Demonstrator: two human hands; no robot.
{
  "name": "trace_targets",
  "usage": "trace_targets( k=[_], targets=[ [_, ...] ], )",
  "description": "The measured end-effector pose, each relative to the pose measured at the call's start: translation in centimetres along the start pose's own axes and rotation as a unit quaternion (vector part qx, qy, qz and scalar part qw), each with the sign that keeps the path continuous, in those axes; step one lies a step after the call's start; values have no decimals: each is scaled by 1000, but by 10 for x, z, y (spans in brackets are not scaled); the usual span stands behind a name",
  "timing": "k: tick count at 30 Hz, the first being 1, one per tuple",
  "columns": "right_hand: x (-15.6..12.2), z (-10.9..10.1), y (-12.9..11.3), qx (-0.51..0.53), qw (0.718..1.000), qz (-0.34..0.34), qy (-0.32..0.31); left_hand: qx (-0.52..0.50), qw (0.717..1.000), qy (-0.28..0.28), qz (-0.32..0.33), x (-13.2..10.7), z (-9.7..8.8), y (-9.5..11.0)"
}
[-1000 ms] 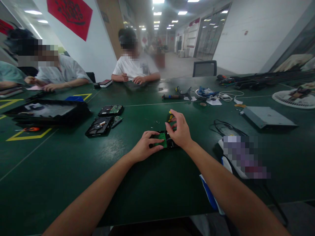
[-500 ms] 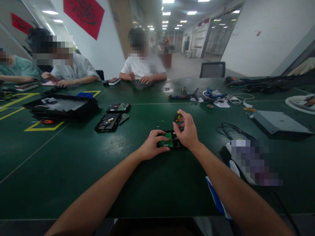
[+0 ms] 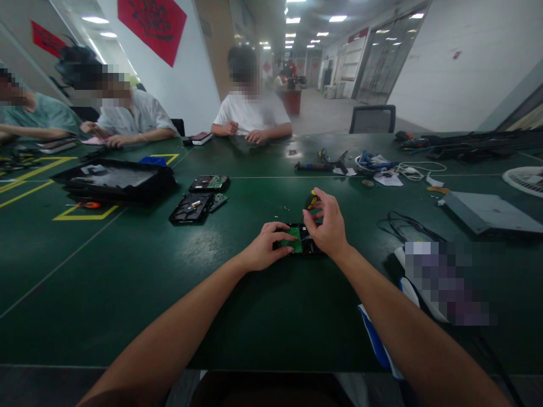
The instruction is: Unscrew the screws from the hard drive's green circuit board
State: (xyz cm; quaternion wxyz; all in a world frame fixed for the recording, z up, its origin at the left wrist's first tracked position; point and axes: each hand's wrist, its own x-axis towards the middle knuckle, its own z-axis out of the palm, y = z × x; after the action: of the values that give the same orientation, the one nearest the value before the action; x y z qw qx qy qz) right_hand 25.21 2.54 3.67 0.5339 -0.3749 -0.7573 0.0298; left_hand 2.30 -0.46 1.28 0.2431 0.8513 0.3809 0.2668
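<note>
A black hard drive with a green circuit board lies flat on the table in front of me. My left hand steadies its left end, fingers over the board and thumb along the near edge. In my right hand is a small yellow-and-black screwdriver, pinched near upright between thumb and fingers above the right part of the drive. Its tip is hidden or too small to make out. A few tiny screws lie just beyond the drive.
Opened hard drives sit to the left, near a large black tray and an orange screwdriver. On the right are a grey metal box, a cable and a blue-and-white item. Several people sit across the table.
The whole view has shifted slightly, so the scene sits a little further right. Both hands keep nearly the same pose on the hard drive and screwdriver.
</note>
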Motion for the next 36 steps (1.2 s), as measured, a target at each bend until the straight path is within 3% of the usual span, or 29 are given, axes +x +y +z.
trace_targets(
  k=[16,25,36],
  targets=[
    [-1,2,1,-8,1000,0,1,2,1000,2,-8,-1,1,1],
    [0,0,0,-13,1000,-4,5,-19,999,34,-32,0,1,1],
    [0,1,1,-10,1000,-6,9,1,999,13,-47,3,0,-4]
  ],
)
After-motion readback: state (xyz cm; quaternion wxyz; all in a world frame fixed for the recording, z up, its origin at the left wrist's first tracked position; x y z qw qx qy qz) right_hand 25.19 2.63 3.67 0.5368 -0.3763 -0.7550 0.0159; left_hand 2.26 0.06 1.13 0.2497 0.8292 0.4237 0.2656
